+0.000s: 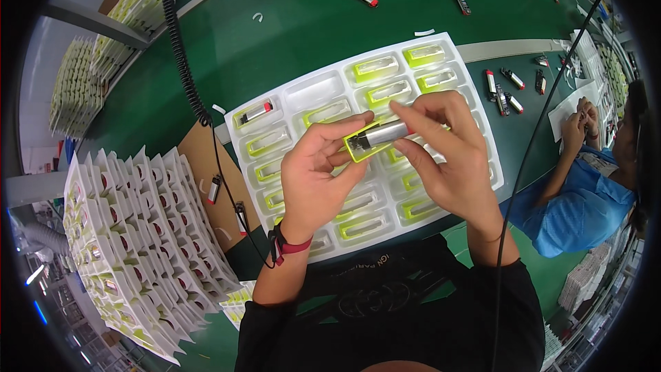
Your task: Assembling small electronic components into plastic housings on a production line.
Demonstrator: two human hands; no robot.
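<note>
Left hand pinches the lime green holder, right hand fingers pinch the silver lighter sitting in it, both above the white tray. Looks light, stiff, kinda slick, so grab it by the long sides.

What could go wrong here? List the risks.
1. The silver lighter is pinched only by fingertips of the left hand and right hand, half in its yellow-green holder; it could slip out.
2. Both hands hover over the white tray; a drop might knock seated holders.
3. The coiled black cable runs beside the tray and may snag.
</note>
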